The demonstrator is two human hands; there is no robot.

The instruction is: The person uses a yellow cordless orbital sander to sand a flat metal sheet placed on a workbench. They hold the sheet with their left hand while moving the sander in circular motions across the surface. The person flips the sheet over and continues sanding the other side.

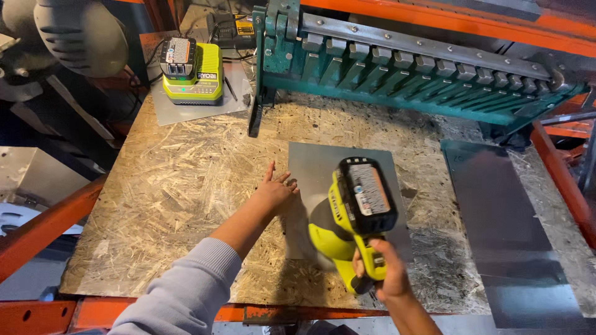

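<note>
While the left hand (pixel 275 192) lies flat with its fingers (pixel 280 178) spread on the near left edge of a grey metal sheet (pixel 316 164), the right hand (pixel 382 268) grips the handle of a yellow-green cordless sander (pixel 347 220), its fingers wrapped tight around the grip. The sheet rests on the chipboard desk (pixel 174 186), about in the middle, and the tool sits on top of it, base down, with its black battery pack pointing up toward the camera. The open palm looks placed to pin the sheet so it cannot slide under the tool; that is my reading of it. The base of the sander appears slightly blurred, so it may be running, though I cannot be sure.

To the right, a second, longer metal sheet (pixel 503 229) lies apart on the desk. At the back stands a green sheet-metal brake (pixel 397 68) with a row of clamping blocks. Off to the back left, a battery charger (pixel 192 77) of the same yellow-green colour sits on a small grey plate, a battery docked in it. Orange shelving rails (pixel 43 226) frame the desk.
</note>
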